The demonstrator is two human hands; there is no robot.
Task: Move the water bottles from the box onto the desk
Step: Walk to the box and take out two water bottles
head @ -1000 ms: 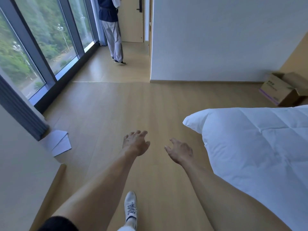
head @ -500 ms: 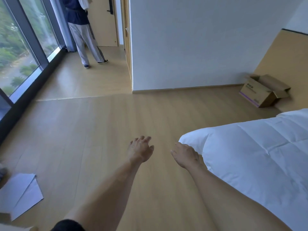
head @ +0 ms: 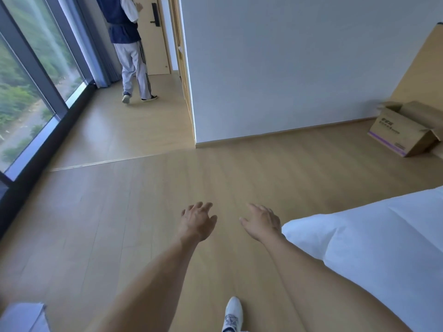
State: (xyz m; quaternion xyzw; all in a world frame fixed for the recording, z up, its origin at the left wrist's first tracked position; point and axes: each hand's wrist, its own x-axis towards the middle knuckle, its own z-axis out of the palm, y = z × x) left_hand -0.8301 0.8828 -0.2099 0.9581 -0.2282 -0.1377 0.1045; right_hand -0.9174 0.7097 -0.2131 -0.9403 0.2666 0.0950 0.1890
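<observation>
While both of your arms reach forward over the wooden floor (head: pixel 143 212), your two hands hang in the lower middle of the frame, holding nothing. Your left hand (head: pixel 197 222) has its fingers loosely spread and slightly curled, palm down. Your right hand (head: pixel 262 222) sits just beside it, apart from it, fingers relaxed and fanned, and it hovers near the corner of the white duvet (head: pixel 371 248) that fills the lower right of the frame.

Below your hands, at the bottom edge, you can see one white sneaker (head: pixel 232 315) on the floor. In the lower left corner lies a pale sheet of paper (head: pixel 22 316), cut off by the frame.

The one cardboard box (head: pixel 402 130) stands on the floor at the right edge, well apart from your hands, against the base of the white wall (head: pixel 287 68). Its flaps are open, and it carries a purple stripe along its bottom edge. From here you cannot tell what is inside it, so no bottles can be counted.

In the upper left, one other person (head: pixel 130 44) in grey striped trousers and a dark top stands by a door (head: pixel 155 39), next to the large window (head: pixel 28 92).
</observation>
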